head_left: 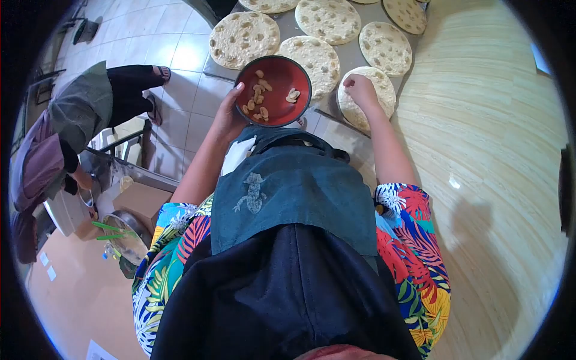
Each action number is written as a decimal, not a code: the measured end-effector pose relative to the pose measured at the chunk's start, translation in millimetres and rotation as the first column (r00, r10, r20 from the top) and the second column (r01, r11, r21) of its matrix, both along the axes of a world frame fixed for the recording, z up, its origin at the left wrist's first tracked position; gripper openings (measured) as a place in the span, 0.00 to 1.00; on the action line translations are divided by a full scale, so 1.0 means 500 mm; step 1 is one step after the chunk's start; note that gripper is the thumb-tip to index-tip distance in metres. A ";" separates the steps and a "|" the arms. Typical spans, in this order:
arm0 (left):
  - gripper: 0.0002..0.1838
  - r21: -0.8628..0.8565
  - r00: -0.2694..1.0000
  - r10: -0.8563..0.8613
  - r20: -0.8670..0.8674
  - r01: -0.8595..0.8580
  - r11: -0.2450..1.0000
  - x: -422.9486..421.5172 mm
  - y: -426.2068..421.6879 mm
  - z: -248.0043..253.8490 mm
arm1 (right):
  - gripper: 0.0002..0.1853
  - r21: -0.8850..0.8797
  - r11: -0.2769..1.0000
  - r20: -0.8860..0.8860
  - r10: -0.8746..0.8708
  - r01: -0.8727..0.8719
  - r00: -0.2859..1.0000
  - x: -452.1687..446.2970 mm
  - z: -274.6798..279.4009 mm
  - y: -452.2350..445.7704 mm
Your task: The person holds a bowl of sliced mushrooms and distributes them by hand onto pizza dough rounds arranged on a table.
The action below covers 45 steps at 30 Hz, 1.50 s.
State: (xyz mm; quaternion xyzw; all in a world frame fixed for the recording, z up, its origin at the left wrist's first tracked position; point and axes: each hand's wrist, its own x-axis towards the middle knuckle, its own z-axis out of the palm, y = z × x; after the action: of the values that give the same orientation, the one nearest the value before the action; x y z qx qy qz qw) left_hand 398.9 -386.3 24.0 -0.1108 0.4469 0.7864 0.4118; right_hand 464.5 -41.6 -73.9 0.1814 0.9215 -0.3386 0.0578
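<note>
My left hand (230, 115) holds a round bowl (281, 78), red inside with a dark rim, by its left edge. Several pale nut-like pieces (258, 96) lie in the bowl, mostly on its left side. My right hand (358, 88) is over the nearest flat round dough (365, 117), its fingers pinched together; whatever they hold is too small to make out. Beyond the bowl lie several more flat rounds (313, 59) dotted with pale brown pieces.
The rounds lie on a grey surface (215, 70). At the left, another person (78, 114) stands by a table (72, 294) with a cardboard box (141, 203) and a metal bowl (131, 237). A light wall (480, 138) runs along the right.
</note>
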 end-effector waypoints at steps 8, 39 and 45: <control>0.36 0.014 1.000 0.018 0.010 -0.018 1.000 0.005 0.011 0.022 | 0.07 0.275 0.942 0.029 0.194 -0.194 0.981 -0.019 0.010 -0.017; 0.37 0.092 0.996 -0.053 0.065 0.047 0.995 -0.035 0.046 -0.030 | 0.06 0.555 0.814 -0.039 -0.183 0.174 0.982 0.179 0.013 0.159; 0.37 0.057 0.995 -0.053 0.085 0.048 0.997 -0.042 0.051 -0.024 | 0.07 0.613 0.760 -0.084 -0.209 0.215 0.974 0.192 -0.003 0.139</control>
State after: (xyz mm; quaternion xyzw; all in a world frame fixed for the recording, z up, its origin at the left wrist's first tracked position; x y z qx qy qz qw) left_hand 377.8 -361.0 12.0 -0.1220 0.4094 0.7823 0.4534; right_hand 560.7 27.7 -75.3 0.2915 0.9551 -0.0238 -0.0481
